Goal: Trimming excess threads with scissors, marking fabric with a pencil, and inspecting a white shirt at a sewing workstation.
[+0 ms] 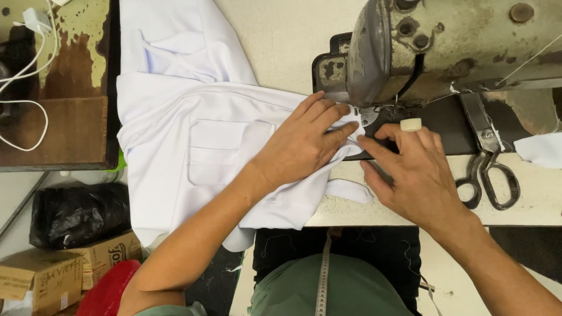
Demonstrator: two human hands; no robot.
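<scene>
Where the needle end of the worn, chipped metal sewing machine (445, 47) meets the cloth, upper centre of the frame, both hands work a smooth white garment (199, 134). Left hand (304, 143): lies flat, fingers extended, pressing the fabric down just beside the needle area. Right hand (415, 169): fingers loosely curled, tips pinching the cloth edge; a pale thimble-like ring sits on one finger.

Garment has a stitched patch pocket and spreads leftward, draping off the table's front edge at centre-left. Dark metal scissors (489, 158) lie right of the right hand, blades toward the machine, near but apart. The pale tabletop (527, 205) is smooth.

Upper left: a peeling wooden surface (70, 117) carrying a white cable. Lower left: black bag (76, 213), cardboard boxes (44, 278). A tape measure hangs at bottom centre.
</scene>
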